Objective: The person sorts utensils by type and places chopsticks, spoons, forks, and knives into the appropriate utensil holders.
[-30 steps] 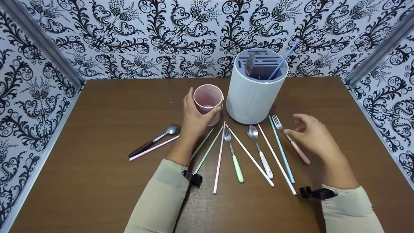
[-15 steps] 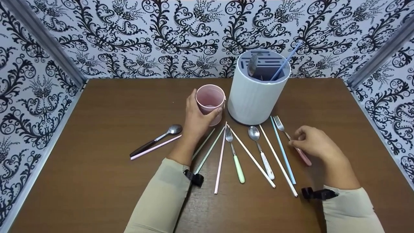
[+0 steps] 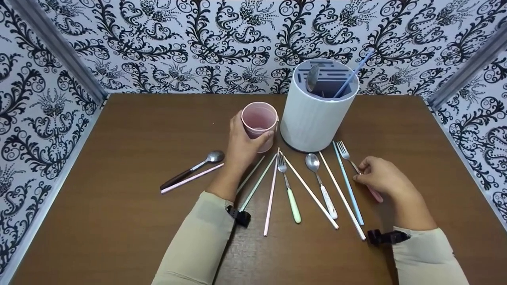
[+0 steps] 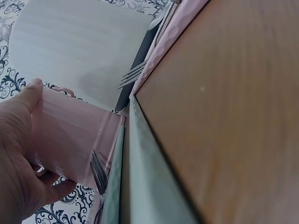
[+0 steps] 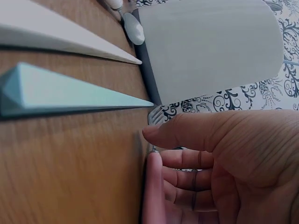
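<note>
In the head view my left hand (image 3: 242, 144) grips a pink cup (image 3: 259, 114) by its side, thumb at the front; the left wrist view shows fingers wrapped round the cup (image 4: 70, 135). On the right, my right hand (image 3: 386, 178) has thumb and fingers at the neck of a fork with a pink handle (image 3: 375, 194), which lies on the table. In the right wrist view the thumb crosses over the neck, and curled fingers lie along the far side of the pink handle (image 5: 154, 191). The fork's tines (image 3: 342, 149) point toward the white utensil holder (image 3: 313, 122).
The holder contains a spoon (image 3: 312, 79) and a blue chopstick (image 3: 354, 75). Fanned over the brown table (image 3: 158, 237) are a green-handled fork (image 3: 293, 206), a white-handled spoon (image 3: 327, 200), a dark-handled spoon (image 3: 176, 179) and several chopsticks, including a blue one (image 3: 348, 184). Patterned walls (image 3: 178, 47) surround it.
My right hand has come down onto the pink-handled fork, its thumb and fingers drawing together at the neck. The left hand stays on the pink cup.
</note>
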Motion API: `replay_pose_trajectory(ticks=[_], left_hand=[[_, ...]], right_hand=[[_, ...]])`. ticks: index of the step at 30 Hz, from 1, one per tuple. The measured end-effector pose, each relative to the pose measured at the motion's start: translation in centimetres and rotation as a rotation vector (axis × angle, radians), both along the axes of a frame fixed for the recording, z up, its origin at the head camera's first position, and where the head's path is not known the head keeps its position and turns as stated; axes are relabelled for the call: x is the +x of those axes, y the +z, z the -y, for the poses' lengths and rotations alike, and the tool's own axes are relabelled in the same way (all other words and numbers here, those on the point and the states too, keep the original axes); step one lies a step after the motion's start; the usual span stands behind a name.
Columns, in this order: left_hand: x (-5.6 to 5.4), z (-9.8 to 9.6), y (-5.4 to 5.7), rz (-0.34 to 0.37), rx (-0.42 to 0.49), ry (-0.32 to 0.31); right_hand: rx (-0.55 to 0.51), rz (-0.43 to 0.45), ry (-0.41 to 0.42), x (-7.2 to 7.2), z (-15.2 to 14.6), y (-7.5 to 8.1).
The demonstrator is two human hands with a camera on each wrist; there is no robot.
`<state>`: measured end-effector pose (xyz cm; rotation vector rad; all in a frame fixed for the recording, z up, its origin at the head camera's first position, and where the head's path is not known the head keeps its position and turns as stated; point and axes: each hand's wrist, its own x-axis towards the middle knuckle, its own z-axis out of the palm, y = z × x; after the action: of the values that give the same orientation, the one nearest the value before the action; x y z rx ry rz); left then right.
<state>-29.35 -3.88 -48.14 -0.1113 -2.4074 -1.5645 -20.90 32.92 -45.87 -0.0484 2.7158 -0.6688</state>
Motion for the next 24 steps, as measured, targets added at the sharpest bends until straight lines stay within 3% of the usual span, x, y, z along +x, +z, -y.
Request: replay_pose_trajectory(ticks=[5, 24], left_hand=[[0.1, -0.01, 0.16, -0.013, 0.021, -0.012], [0.02, -0.04, 0.06, 0.002, 0.014, -0.003]], right_hand=[[-0.028, 0.04, 0.001, 0.12, 0.22, -0.07], [-0.006, 0.013, -0.001, -0.07, 0.04, -0.47]])
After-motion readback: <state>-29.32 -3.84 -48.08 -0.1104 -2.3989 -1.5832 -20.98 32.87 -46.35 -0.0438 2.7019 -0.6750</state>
